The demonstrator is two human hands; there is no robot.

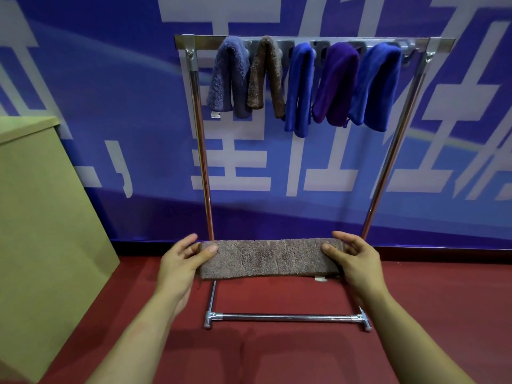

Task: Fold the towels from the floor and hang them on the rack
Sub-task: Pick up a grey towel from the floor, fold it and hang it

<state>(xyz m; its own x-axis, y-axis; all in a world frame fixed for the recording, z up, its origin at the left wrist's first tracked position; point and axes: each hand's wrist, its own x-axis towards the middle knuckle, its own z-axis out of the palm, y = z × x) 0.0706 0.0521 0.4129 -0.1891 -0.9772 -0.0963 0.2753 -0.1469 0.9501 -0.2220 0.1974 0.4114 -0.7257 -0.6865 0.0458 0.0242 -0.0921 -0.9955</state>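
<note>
A brown towel (268, 259), folded into a long flat strip, is held level in the air in front of the rack. My left hand (181, 261) grips its left end, thumb on top and fingers behind. My right hand (352, 257) grips its right end the same way. The metal rack (201, 139) stands against the wall, its top bar well above my hands. Several folded towels hang side by side on that bar: a grey-blue one (228, 76), a brown one (266, 73), a blue one (299, 90), a purple one (336, 84) and another blue one (378, 84).
A tan cardboard box (41, 217) stands at the left, close to my left arm. The rack's base bar (288, 317) lies on the red floor (443, 300) below the held towel. A blue banner wall (110, 106) backs the rack.
</note>
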